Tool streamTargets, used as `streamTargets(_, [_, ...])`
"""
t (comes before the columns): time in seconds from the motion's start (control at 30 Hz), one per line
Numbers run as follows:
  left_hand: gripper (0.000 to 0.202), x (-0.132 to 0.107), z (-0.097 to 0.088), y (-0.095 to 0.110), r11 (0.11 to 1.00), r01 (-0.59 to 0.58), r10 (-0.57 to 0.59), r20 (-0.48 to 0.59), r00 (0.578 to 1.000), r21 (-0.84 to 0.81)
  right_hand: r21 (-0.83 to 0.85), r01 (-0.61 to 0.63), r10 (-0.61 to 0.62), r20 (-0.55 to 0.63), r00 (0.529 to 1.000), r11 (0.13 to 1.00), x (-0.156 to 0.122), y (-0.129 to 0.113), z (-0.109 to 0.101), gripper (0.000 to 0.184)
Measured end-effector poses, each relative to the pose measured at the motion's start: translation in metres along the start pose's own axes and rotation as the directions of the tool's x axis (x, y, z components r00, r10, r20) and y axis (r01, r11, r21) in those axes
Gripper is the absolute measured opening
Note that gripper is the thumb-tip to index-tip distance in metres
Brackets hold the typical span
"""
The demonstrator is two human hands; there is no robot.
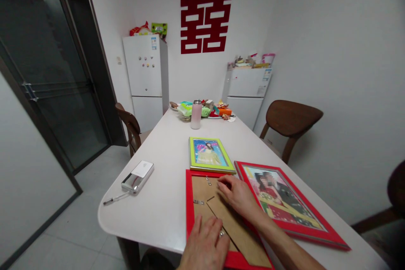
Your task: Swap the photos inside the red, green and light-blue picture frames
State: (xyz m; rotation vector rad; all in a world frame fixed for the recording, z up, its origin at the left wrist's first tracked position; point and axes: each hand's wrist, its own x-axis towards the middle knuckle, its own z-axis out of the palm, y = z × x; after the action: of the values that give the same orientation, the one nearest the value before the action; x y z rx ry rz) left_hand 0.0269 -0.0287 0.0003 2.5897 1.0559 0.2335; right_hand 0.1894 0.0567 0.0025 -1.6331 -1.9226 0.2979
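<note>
A red picture frame [189, 196] lies face down at the near edge of the table, its brown backing board [199, 215] upward. Small metal clips [208, 180] and a brown stand leg [236, 223] show on the back. My left hand [207, 240] rests on the frame's lower left, fingers stretched out over the board. Near the board's upper right, my right hand [237, 196] has its fingers bent and pressed together at the inner edge; what they grip, if anything, is hidden. A second red picture frame [322, 232] with a photo lies face up to the right.
Beyond the hands lies a green picture frame [191, 156]. A pink bottle [196, 114] stands before a pile of packets [186, 109]. At the left is a power bank [138, 177] with a short cable. Wooden chairs [291, 118] flank the white table [152, 215].
</note>
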Motion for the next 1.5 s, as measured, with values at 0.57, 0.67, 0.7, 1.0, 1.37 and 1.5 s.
streamTargets(0.57, [0.019,-0.018,-0.042,0.036,0.694,-0.226,-0.251,-0.524,0.814,-0.684,0.915,-0.397,0.263,0.367,0.892,0.070,-0.086,-0.040,-0.001,0.033])
streamTargets(0.67, [0.023,-0.008,-0.042,0.050,0.376,-0.276,-0.468,-0.438,0.767,-0.885,0.927,-0.332,0.236,0.366,0.900,-0.175,-0.088,-0.063,0.013,0.035])
streamTargets(0.7, [0.027,-0.004,-0.042,0.053,0.308,-0.281,-0.494,-0.405,0.770,-0.909,0.934,-0.287,0.269,0.338,0.902,-0.212,-0.086,-0.065,0.012,0.035])
streamTargets(1.0, [0.068,0.051,-0.052,0.051,0.222,-0.207,-0.391,-0.281,0.876,-0.953,0.854,-0.368,0.538,0.127,0.833,0.368,-0.061,0.032,-0.087,0.030])
streamTargets(1.37, [0.048,0.121,0.030,0.043,0.523,-0.119,-0.230,-0.274,0.934,-0.844,0.611,-0.504,0.653,-0.028,0.757,0.610,-0.035,0.146,-0.112,0.015])
streamTargets(1.5, [0.045,0.125,0.033,0.035,0.642,-0.075,-0.234,-0.289,0.928,-0.763,0.528,-0.546,0.662,-0.042,0.749,0.651,-0.030,0.154,-0.107,0.024])
